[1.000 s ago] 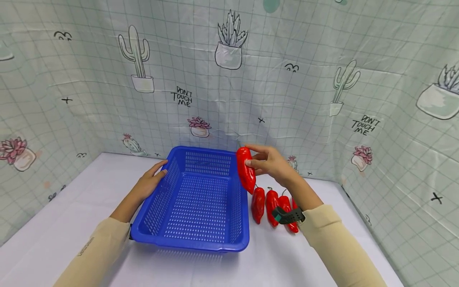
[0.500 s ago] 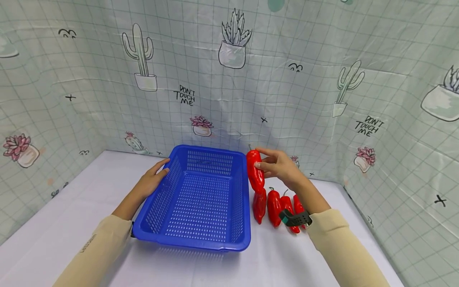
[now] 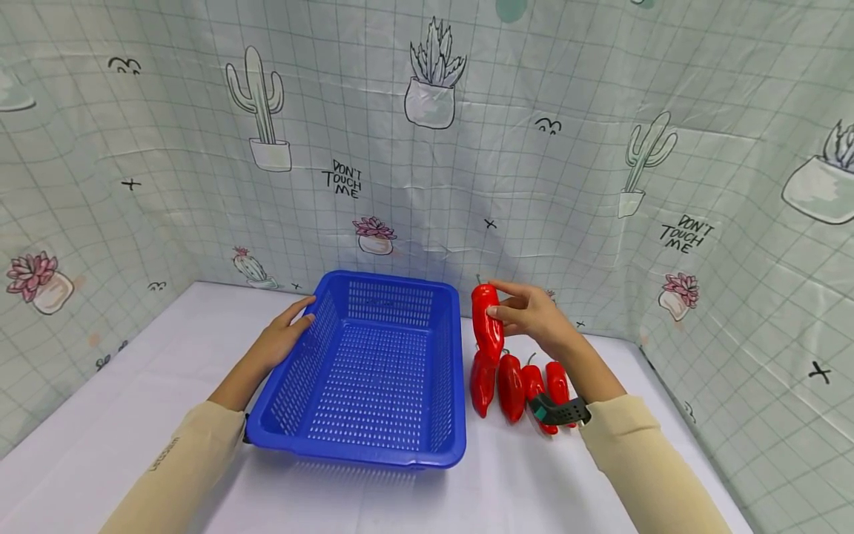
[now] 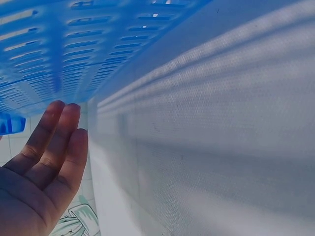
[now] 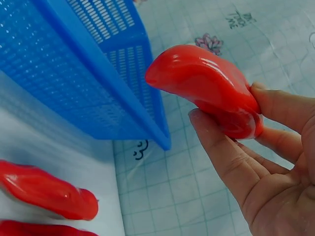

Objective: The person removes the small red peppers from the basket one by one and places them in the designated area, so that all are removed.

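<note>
My right hand (image 3: 534, 315) pinches a glossy red pepper (image 3: 487, 322) between thumb and fingers, holding it upright with its stem end up, just right of the blue basket (image 3: 459, 356). In the right wrist view this pepper (image 5: 206, 83) lies across the fingertips, beside the basket's rim. At the basket's left side, my left hand (image 3: 276, 341) holds the rim, thumb over it. The left wrist view shows straight fingers (image 4: 69, 157) along the slotted outer wall (image 4: 78, 49). Several more red peppers (image 3: 511, 389) lie in a row on the table, right of the basket.
A white cloth (image 3: 520, 482) covers the table. Behind and to both sides hangs a pale gridded curtain (image 3: 480, 148) printed with cacti. The basket's perforated floor (image 3: 373, 386) is bare. A dark strap (image 3: 560, 410) on the right wrist overlaps some peppers in the head view.
The right hand has carried the held pepper rightward and slightly down, from over the basket's right rim to above the lying peppers. The left hand and basket stay put.
</note>
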`<state>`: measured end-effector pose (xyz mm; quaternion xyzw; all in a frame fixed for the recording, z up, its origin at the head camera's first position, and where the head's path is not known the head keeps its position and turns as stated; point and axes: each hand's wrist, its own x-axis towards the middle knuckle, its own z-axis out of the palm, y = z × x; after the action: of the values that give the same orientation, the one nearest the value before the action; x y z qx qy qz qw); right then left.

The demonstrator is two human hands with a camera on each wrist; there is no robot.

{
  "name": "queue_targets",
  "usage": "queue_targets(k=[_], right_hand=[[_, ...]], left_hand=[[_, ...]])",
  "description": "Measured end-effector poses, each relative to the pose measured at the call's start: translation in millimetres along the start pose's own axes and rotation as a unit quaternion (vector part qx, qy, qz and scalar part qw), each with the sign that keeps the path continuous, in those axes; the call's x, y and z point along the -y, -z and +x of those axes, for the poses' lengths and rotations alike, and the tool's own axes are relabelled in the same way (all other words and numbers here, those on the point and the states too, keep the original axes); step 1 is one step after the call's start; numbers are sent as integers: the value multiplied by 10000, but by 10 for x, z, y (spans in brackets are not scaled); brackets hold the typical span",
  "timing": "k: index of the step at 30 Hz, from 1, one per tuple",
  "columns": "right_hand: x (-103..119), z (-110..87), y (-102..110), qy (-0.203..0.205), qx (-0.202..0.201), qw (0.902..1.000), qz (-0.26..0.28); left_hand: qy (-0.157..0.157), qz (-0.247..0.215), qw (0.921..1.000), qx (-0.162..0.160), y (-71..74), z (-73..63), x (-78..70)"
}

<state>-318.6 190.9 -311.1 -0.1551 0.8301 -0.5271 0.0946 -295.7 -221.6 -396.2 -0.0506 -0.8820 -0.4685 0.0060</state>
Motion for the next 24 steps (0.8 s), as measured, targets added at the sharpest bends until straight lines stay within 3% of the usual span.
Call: queue_targets(k=[24], right_hand=[[-266, -126, 229, -70, -166, 9997, 166]], left_hand=[[-47, -65, 10000, 19, -8, 8, 27]])
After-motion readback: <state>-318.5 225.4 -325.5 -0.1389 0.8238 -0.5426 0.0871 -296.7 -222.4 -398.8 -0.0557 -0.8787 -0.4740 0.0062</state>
